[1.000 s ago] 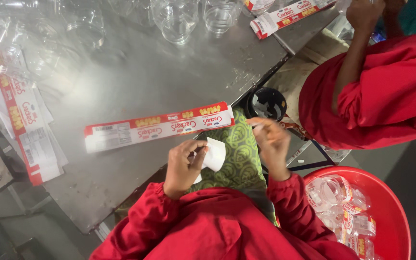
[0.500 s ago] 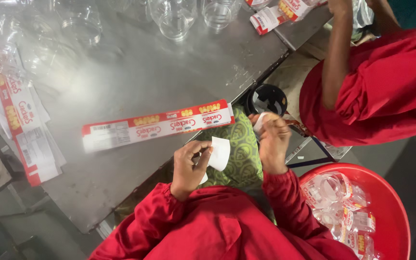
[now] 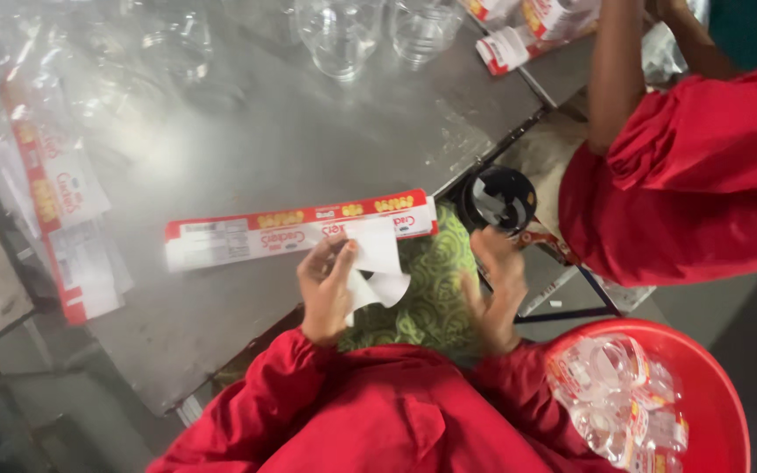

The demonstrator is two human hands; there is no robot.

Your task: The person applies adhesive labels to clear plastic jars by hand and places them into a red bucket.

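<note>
My left hand (image 3: 326,285) pinches a small white paper label (image 3: 377,263) above my lap, which is covered by green patterned cloth (image 3: 435,298). My right hand (image 3: 497,289) hangs to the right of the label with its fingers loosely spread, holding nothing that I can see. Just beyond both hands a long red-and-white label strip (image 3: 300,229) lies flat on the grey metal table (image 3: 265,149), near its front edge. A round black object (image 3: 498,197) sits just above my right hand, at the table's corner.
A co-worker in a red garment (image 3: 694,175) stands at the right, arm reaching over the table. Clear glass jars (image 3: 343,35) stand at the back. More label sheets (image 3: 59,210) lie at the left. A red tub (image 3: 703,394) with clear wrapped pieces sits lower right.
My left hand has lifted the white label higher, toward the red-and-white strip. My right hand has let go and opened. The co-worker's arm has moved further over the table.
</note>
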